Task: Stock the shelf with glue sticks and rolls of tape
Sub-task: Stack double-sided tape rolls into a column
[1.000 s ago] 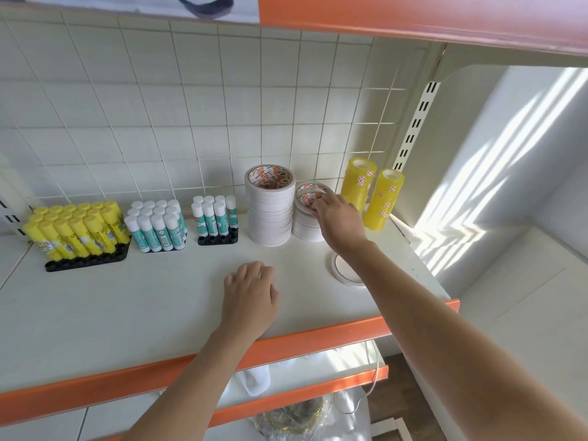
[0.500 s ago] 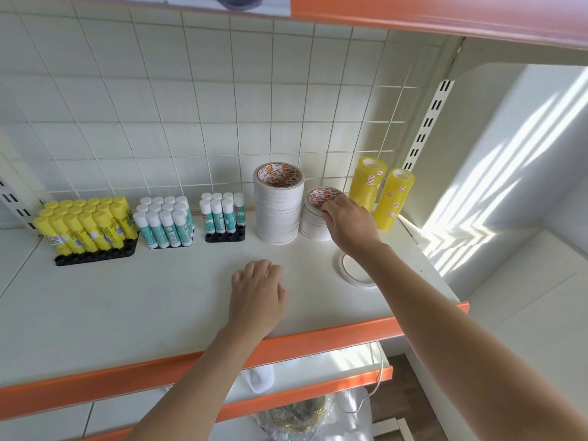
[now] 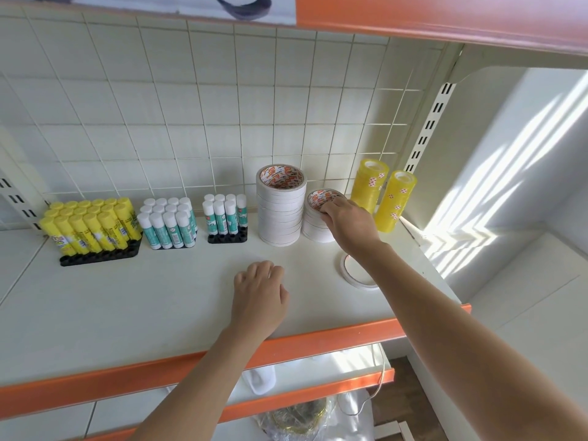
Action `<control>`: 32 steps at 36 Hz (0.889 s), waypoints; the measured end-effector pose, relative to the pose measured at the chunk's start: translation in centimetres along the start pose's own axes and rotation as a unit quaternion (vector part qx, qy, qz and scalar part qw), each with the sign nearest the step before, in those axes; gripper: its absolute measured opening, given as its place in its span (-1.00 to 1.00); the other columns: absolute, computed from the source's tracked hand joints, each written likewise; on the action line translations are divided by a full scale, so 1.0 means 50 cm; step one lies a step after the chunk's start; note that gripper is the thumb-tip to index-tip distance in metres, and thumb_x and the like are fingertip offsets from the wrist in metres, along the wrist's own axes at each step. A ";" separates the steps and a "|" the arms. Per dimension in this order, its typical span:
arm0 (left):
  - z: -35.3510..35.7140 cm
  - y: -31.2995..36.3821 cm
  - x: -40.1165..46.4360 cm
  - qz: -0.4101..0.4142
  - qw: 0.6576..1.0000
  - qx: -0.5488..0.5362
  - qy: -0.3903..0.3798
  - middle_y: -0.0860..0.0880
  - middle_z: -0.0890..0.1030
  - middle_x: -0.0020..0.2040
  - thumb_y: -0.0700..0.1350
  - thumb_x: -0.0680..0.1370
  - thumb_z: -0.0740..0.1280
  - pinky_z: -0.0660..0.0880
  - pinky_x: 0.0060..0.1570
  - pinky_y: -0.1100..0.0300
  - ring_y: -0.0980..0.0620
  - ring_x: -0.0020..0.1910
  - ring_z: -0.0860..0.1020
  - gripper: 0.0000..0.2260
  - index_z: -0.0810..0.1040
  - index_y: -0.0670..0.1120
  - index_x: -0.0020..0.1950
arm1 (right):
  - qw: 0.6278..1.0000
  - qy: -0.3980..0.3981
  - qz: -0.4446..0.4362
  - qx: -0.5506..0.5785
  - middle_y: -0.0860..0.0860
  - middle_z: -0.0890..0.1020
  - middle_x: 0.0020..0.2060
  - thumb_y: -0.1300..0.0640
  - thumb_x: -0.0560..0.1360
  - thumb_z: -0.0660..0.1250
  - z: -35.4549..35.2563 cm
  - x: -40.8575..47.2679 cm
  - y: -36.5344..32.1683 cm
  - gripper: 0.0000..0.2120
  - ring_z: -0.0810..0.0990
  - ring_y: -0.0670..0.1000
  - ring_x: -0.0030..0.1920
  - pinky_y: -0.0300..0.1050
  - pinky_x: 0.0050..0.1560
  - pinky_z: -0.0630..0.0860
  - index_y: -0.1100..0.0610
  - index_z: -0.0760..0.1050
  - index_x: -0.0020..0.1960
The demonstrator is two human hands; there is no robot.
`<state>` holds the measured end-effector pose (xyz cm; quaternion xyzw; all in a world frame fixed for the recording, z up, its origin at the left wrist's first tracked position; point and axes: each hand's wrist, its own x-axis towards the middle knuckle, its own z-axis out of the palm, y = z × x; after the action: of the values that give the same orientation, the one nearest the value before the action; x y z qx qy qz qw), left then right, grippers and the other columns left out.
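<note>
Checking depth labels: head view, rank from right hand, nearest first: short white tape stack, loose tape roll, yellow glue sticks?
1. Short white tape stack: under the right hand, fingers on top.
2. Loose tape roll: flat on the shelf, beneath the forearm.
3. Yellow glue sticks: far left.

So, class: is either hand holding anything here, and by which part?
The right hand grips the top roll of the short tape stack at its upper rim, fingers curled over the edge. The left hand holds nothing.
</note>
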<state>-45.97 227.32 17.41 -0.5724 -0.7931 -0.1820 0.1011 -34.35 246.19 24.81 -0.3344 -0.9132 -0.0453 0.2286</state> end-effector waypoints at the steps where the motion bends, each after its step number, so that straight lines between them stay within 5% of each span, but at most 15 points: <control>1: 0.001 0.000 0.000 -0.001 1.000 0.000 -0.001 0.00 0.57 -0.13 -0.05 0.39 0.06 0.43 -0.21 0.02 -0.09 -0.12 0.53 -0.71 0.56 -0.05 -0.14 | 1.000 -0.005 0.004 -0.001 0.15 0.59 -0.10 0.14 0.57 0.29 -0.001 0.000 -0.001 -0.84 0.54 0.23 -0.02 0.03 -0.21 0.47 0.22 0.57 0.00; 10: 0.000 0.000 -0.001 -0.001 1.000 -0.006 0.010 0.01 0.54 -0.16 -0.05 0.39 0.06 0.42 -0.22 0.03 -0.09 -0.15 0.52 -0.74 0.53 -0.04 -0.16 | 0.997 -0.070 0.031 -0.024 0.09 0.56 0.07 0.07 0.63 0.17 -0.012 0.009 -0.008 -0.77 0.46 0.13 0.13 0.01 -0.04 0.45 0.18 0.50 0.15; 15: 0.001 0.000 0.000 0.002 1.000 -0.006 0.014 0.00 0.55 -0.16 -0.06 0.38 0.06 0.43 -0.23 0.03 -0.10 -0.15 0.53 -0.73 0.54 -0.05 -0.17 | 0.999 -0.038 0.025 -0.014 0.11 0.52 0.18 0.08 0.59 0.23 -0.019 -0.006 -0.011 -0.75 0.54 0.21 0.06 -0.02 -0.18 0.46 0.18 0.49 0.20; 19: 0.002 0.000 0.002 0.003 1.000 -0.005 0.014 -0.01 0.57 -0.16 -0.06 0.37 0.07 0.44 -0.23 0.03 -0.11 -0.16 0.54 -0.70 0.57 -0.07 -0.16 | 0.999 0.021 0.025 0.009 0.18 0.56 0.03 0.17 0.54 0.32 -0.025 -0.054 -0.020 -0.83 0.59 0.25 -0.16 -0.10 -0.39 0.33 0.23 0.55 0.08; 23: 0.002 0.000 0.003 0.002 1.000 -0.009 0.015 -0.02 0.58 -0.16 -0.05 0.37 0.07 0.45 -0.23 0.02 -0.12 -0.16 0.55 -0.69 0.58 -0.08 -0.15 | 0.999 0.027 0.036 0.013 0.14 0.59 -0.16 0.13 0.50 0.41 -0.022 -0.120 -0.025 -0.86 0.61 0.22 -0.22 -0.05 -0.38 0.45 0.19 0.60 -0.01; 27: 0.003 -0.002 0.002 0.003 1.000 -0.005 0.008 -0.03 0.58 -0.16 -0.05 0.38 0.06 0.44 -0.22 0.02 -0.13 -0.16 0.55 -0.68 0.58 -0.09 -0.13 | 0.997 -0.013 0.069 0.012 0.11 0.59 -0.22 0.02 0.49 0.42 -0.020 -0.178 -0.017 -0.80 0.60 0.20 -0.21 -0.08 -0.35 0.42 0.17 0.59 -0.07; 32: 0.004 -0.001 0.001 0.003 1.000 -0.004 0.002 -0.04 0.58 -0.16 -0.05 0.39 0.05 0.44 -0.20 0.01 -0.14 -0.14 0.55 -0.67 0.59 -0.10 -0.12 | 0.990 -0.088 0.108 0.015 0.02 0.59 -0.06 -0.13 0.51 0.34 -0.020 -0.205 -0.008 -0.73 0.54 0.08 0.03 -0.12 -0.16 0.34 0.09 0.54 -0.03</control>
<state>-46.01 227.44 17.26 -0.5751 -0.7901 -0.1863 0.1008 -27.30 239.60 21.15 -0.4299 -0.8890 0.0225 0.1559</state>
